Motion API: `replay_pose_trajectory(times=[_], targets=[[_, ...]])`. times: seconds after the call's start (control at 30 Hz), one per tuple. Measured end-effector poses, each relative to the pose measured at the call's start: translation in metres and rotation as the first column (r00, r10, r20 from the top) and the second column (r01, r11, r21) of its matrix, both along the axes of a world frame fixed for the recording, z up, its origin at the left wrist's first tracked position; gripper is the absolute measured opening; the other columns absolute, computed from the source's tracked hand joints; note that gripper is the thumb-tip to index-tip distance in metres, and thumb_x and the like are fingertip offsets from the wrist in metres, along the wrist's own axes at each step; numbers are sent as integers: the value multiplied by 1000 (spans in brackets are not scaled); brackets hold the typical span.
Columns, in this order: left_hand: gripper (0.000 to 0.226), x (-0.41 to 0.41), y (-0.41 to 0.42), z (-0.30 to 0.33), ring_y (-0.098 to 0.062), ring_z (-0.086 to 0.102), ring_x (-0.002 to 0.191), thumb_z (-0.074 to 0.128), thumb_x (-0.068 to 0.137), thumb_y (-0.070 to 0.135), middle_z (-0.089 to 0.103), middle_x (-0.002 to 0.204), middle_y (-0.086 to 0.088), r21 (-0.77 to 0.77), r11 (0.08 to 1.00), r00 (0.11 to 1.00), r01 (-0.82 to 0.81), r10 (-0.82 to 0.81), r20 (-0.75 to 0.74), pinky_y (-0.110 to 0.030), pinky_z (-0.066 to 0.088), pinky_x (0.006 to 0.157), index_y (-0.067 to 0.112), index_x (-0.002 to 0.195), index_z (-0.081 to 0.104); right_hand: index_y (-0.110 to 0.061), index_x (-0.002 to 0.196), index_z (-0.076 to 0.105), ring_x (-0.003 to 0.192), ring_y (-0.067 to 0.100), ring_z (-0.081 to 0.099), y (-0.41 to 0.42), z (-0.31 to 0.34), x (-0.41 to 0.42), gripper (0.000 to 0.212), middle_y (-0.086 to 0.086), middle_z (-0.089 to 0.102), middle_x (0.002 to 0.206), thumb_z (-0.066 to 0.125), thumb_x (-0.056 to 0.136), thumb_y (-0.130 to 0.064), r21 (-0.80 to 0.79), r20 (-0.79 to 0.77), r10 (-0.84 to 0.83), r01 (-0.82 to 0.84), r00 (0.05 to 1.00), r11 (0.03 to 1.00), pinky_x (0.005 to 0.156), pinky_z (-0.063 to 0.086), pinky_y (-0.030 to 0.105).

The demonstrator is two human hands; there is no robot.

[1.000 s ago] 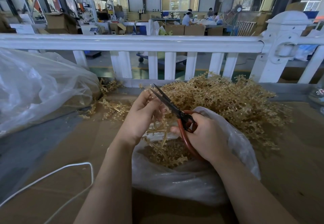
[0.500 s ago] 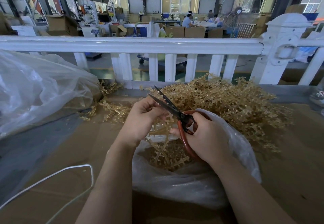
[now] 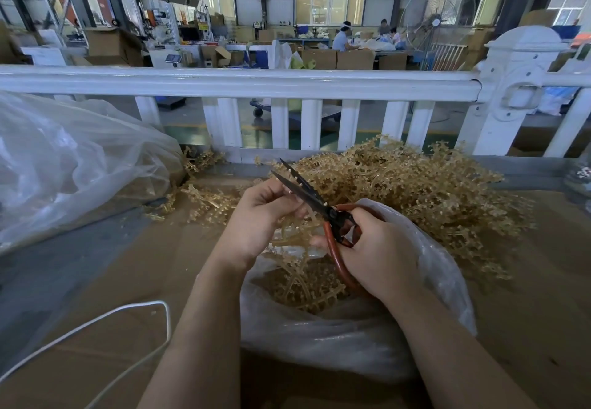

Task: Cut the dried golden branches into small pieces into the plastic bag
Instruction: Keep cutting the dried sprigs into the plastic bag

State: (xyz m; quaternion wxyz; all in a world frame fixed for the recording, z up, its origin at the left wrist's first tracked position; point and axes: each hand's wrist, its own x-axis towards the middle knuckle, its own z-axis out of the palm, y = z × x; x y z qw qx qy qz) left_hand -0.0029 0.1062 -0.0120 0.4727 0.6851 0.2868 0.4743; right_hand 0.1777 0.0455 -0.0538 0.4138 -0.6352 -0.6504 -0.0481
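My left hand (image 3: pixel 259 220) pinches a golden branch (image 3: pixel 292 236) over the open clear plastic bag (image 3: pixel 351 341). Cut golden pieces (image 3: pixel 307 287) lie inside the bag. My right hand (image 3: pixel 380 248) grips red-handled scissors (image 3: pixel 315 199), whose dark blades stand slightly apart and point up and left, just past my left fingers. A big pile of golden branches (image 3: pixel 425 191) lies on the cardboard-covered table behind and to the right of the bag.
A large clear bag (image 3: pixel 73 165) fills the left side, with loose golden sprigs (image 3: pixel 204 200) beside it. A white cord (image 3: pixel 96 325) loops at the lower left. A white fence (image 3: pixel 256 85) runs along the table's far edge.
The scissors and both hands stay over the bag with only a slight shift. The branch in my left hand looks shorter, and more pieces lie in the bag.
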Motion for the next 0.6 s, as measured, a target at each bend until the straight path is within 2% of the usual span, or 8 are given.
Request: replay_pose_trajectory(times=[0.1, 0.17, 0.27, 0.37, 0.47, 0.53, 0.6], targets=[[10, 3, -1, 1, -13, 60, 71, 56, 92, -7, 64, 75, -11, -27, 1000, 1000, 7, -8, -26, -19, 51, 70, -10, 90, 66, -26, 88, 64, 58, 0, 56, -1, 3, -1, 66, -21, 55, 63, 49, 69, -87, -7, 7, 17, -17, 1000, 1000, 54, 51, 22], [11, 4, -1, 0, -12, 61, 74, 55, 92, -9, 66, 80, -10, -41, 999, 999, 21, -22, -27, -23, 52, 74, -12, 95, 66, -26, 88, 65, 56, -3, 53, -2, 4, -2, 68, -24, 50, 61, 47, 69, -88, -6, -1, 23, -23, 1000, 1000, 52, 48, 18], [12, 4, -1, 0, -7, 64, 73, 55, 92, -9, 69, 78, -1, -43, 998, 999, 37, -38, -16, -19, 53, 73, -14, 98, 64, -25, 86, 64, 55, -6, 51, -2, 4, -1, 69, -24, 49, 60, 45, 68, -90, -7, -10, 24, -24, 1000, 1000, 50, 40, 11], [12, 4, -3, 1, -7, 65, 74, 54, 93, -8, 69, 79, 0, -50, 998, 999, 39, -40, -7, -17, 51, 72, -10, 96, 65, -24, 85, 65, 55, -2, 54, -1, 3, -1, 69, -20, 54, 59, 48, 69, -89, -2, -1, 18, -18, 1000, 1000, 50, 44, 15], [20, 5, -6, 1, -14, 65, 74, 49, 97, -3, 68, 76, -4, -73, 997, 999, 27, -24, 41, -19, 51, 71, 5, 91, 67, -25, 84, 64, 58, 3, 60, 0, 1, -1, 71, -14, 62, 62, 44, 71, -92, 3, -22, 20, -20, 1000, 1000, 55, 52, 24], [19, 4, -6, 1, -17, 66, 73, 49, 98, 3, 70, 76, -5, -74, 997, 996, 5, 2, 94, -21, 52, 69, 11, 92, 65, -26, 81, 63, 58, 3, 60, 0, 1, -1, 74, -13, 63, 62, 38, 71, -94, 3, -25, 7, -7, 1000, 1000, 55, 52, 25], [18, 4, -5, 0, -15, 67, 70, 48, 100, 3, 71, 75, -2, -47, 999, 994, -2, 8, 113, -21, 53, 67, 11, 95, 64, -26, 82, 63, 58, 2, 60, 1, 0, 0, 73, -14, 63, 62, 40, 70, -94, -10, -25, -3, 3, 1000, 1000, 55, 52, 23]])
